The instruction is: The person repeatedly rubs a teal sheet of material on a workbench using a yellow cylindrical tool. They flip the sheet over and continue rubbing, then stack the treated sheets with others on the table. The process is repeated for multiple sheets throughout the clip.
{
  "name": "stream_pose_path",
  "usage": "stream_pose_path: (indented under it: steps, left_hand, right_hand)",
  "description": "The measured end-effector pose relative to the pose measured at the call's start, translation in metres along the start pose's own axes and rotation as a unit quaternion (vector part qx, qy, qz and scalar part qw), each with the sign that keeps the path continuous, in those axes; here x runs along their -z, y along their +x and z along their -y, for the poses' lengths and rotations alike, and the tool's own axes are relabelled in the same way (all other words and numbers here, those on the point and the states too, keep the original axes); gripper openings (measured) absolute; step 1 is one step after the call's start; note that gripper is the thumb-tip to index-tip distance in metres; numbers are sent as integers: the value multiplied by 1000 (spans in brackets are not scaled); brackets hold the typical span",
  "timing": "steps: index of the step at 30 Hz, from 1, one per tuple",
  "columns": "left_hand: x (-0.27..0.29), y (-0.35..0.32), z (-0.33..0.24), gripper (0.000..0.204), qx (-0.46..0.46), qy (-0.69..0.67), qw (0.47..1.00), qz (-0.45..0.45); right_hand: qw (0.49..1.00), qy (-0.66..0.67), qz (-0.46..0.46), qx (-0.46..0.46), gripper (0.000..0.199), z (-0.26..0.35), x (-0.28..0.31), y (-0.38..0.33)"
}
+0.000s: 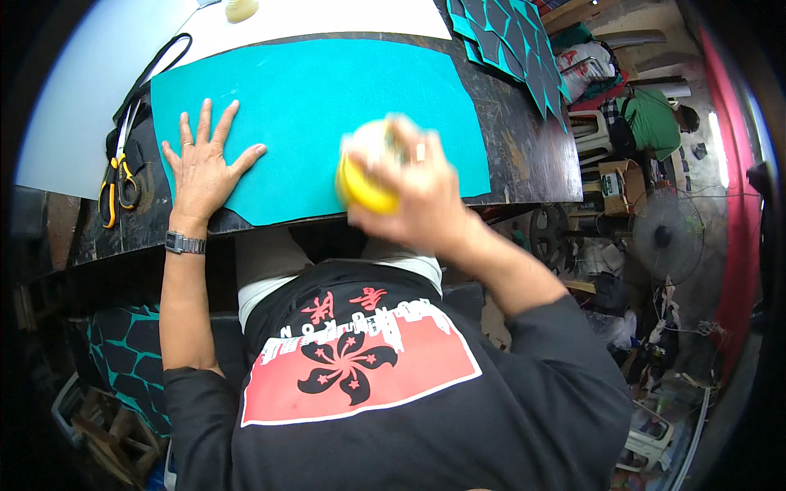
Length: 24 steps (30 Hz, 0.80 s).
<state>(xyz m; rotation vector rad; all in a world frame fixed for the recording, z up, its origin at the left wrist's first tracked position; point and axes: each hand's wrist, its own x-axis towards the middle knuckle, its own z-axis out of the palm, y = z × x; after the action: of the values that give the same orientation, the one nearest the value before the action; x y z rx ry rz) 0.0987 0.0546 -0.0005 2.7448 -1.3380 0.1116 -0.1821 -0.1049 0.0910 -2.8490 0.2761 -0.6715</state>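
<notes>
Left hand (202, 161) lies flat, palm down, fingers spread, on the near left part of a teal sheet (327, 106); nothing gripped. Ring on one finger, dark wristwatch (185, 243) at the wrist.

Right hand (417, 192) clenched around a yellow rounded object (360, 184), blurred; its kind cannot be told. It sits over the sheet's near edge, right of centre. Whether it touches the sheet cannot be told.

Teal sheet lies flat on the dark desk (524, 155). Long axis runs left to right across the desk; far edge bowed, near edge overhanging the desk front slightly toward the person. Right end reaches further along the desk than the left.

Left of the sheet: yellow-handled scissors (115, 176), blades pointing away from the person, with a black strap (160, 61) looping beside them. Beyond the sheet, a white sheet (327, 16) with a small pale round thing (241, 8) on it. Far right corner of the desk: stack of teal-and-black cut pieces (512, 37), fanned.

Off the desk to the right: a standing fan (667, 237), a cardboard box (614, 176), another person in a green top (655, 123)
</notes>
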Motion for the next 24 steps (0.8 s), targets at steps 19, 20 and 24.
stream_pose_path:
  steps: [19,20,24]
  left_hand:
    - [-1,1,-2,72,-7,12,999,-47]
    - [-2,1,-2,71,-10,1,999,-45]
    - [-4,-1,3,70,-20,1,999,-48]
  right_hand:
    - [990,-117,-53,-49,78,-57,-60,112]
    - [997,-66,-46,-11,79,-30,-52,85]
    - [995,74,21,61,84,45,-24,29]
